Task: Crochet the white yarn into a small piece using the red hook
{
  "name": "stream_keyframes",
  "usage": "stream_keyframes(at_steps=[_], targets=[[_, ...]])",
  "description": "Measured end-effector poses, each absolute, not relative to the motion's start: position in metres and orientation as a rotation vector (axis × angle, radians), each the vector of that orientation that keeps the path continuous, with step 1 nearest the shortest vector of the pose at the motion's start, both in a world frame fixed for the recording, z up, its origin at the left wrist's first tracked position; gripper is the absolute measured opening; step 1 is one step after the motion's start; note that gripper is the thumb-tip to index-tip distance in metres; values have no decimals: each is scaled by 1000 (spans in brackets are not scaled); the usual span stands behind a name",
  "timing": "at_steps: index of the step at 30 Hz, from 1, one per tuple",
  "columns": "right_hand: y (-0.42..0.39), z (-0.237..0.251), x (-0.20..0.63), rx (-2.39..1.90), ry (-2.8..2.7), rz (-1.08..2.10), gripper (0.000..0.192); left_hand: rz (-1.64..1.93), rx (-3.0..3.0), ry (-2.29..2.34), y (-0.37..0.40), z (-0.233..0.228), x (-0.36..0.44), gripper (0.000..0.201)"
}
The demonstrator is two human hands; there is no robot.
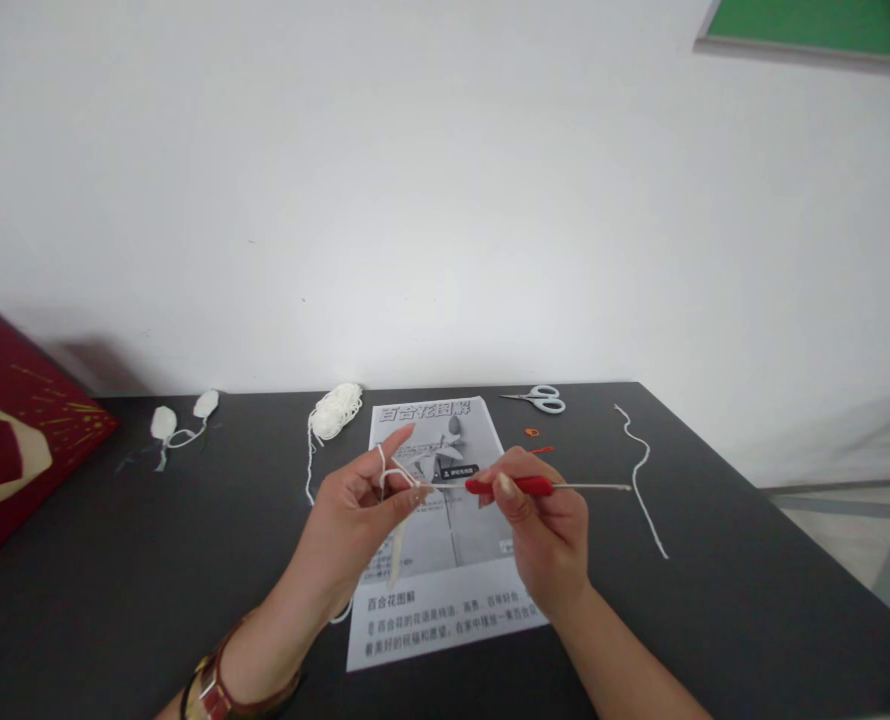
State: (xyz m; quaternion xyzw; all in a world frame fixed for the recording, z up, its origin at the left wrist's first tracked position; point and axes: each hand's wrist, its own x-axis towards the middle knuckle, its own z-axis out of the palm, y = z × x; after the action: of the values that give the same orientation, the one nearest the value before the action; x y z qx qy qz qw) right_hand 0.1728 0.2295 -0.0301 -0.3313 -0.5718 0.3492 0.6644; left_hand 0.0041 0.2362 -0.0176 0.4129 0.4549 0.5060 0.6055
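Note:
My right hand (pixel 539 520) grips a crochet hook by its red handle (pixel 531 486); one metal shaft points left to my other hand, and the other end sticks out to the right. My left hand (pixel 362 510) pinches white yarn (pixel 394 470) between thumb and finger, its index finger raised with the strand looped round it. The hook's left tip meets the yarn at the pinch, where the stitches are too small to make out. Beneath both hands lies a printed sheet (pixel 445 606) with a flower picture and Chinese text.
Behind the left hand sits a white yarn ball (pixel 338 410). Scissors (pixel 542 399), an orange stitch marker (pixel 532 432) and a red strip (pixel 542 450) lie beyond the right hand. A loose yarn piece (pixel 644 470) is at right; two white crocheted pieces (pixel 164 423) and a red box (pixel 25 430) at left.

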Motion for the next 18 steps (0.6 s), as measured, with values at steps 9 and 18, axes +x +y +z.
stream_keyframes(at_steps=[9, 18], targets=[[224, -32, 170, -682, -1639, 421, 25, 1240, 907, 1093, 238, -18, 5, 71], [223, -47, 169, -540, -2060, -42, 50, 1355, 775, 1074, 239, -27, 7, 66]])
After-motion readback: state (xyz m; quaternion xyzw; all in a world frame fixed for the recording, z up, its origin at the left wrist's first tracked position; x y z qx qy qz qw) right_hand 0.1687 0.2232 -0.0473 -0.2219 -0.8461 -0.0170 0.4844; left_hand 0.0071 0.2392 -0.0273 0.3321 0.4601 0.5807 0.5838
